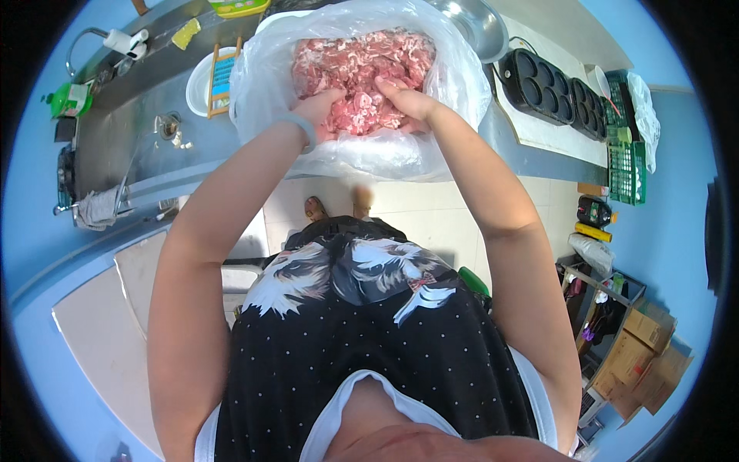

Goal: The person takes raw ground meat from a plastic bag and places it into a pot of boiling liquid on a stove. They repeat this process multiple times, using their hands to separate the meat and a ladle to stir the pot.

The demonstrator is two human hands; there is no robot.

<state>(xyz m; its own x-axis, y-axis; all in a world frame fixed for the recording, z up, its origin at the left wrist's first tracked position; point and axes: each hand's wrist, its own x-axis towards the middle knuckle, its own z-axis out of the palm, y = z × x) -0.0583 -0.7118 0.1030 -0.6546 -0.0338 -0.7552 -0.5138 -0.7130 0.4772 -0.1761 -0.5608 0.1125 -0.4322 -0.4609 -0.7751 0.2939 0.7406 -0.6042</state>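
A heap of raw sliced meat [381, 55] lies in a large clear plastic bag [260, 86], spread open over a white container whose rim barely shows. My left hand [320, 112] is at the near left side of the meat, its fingers partly sunk around it; a pale band circles that wrist. My right hand [407, 104] is at the near right side, thumb on top and the other fingers largely hidden under the meat. Between them, both hands cup a clump of the meat.
A steel bowl [482, 29] stands behind the bag at right, near black multi-cup pans [534, 86]. On the left are a steel sink [104, 138], a white basin [199, 86] with a wooden-framed washboard [222, 75], and a yellow sponge [186, 33].
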